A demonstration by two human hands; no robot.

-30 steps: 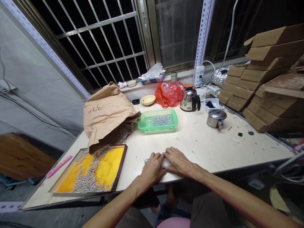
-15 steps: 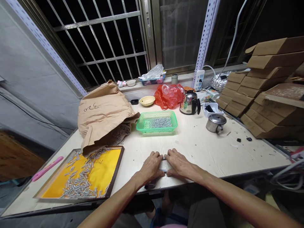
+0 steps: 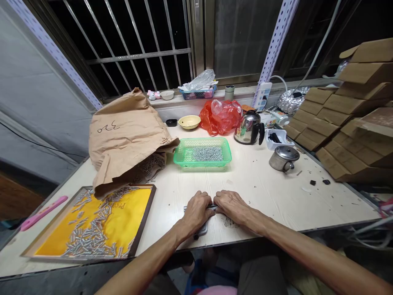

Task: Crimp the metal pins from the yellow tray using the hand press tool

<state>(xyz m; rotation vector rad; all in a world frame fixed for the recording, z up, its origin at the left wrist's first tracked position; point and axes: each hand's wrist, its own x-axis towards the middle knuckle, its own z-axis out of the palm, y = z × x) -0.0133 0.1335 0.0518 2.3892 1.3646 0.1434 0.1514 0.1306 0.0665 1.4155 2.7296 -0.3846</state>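
Note:
My left hand and my right hand lie close together near the table's front edge, fingers curled. Between them shows a narrow grey metal piece, gripped from both sides and mostly hidden. From under my left hand pokes the rounded end of a flat grey metal object; its kind is not clear. Small dark specks lie on the table by my right hand. Beyond the hands, a green plastic basket holds many small metal pins.
At left, a yellow-lined tray with scattered metal pins sits under a brown paper bag. A pink-handled tool lies beside it. Further right stand a kettle, a lidded metal cup and stacked cardboard boxes.
The flat pale piece seen between my hands has given way to a narrow metal edge, and dark specks now show by my right hand. The camera view has shifted slightly.

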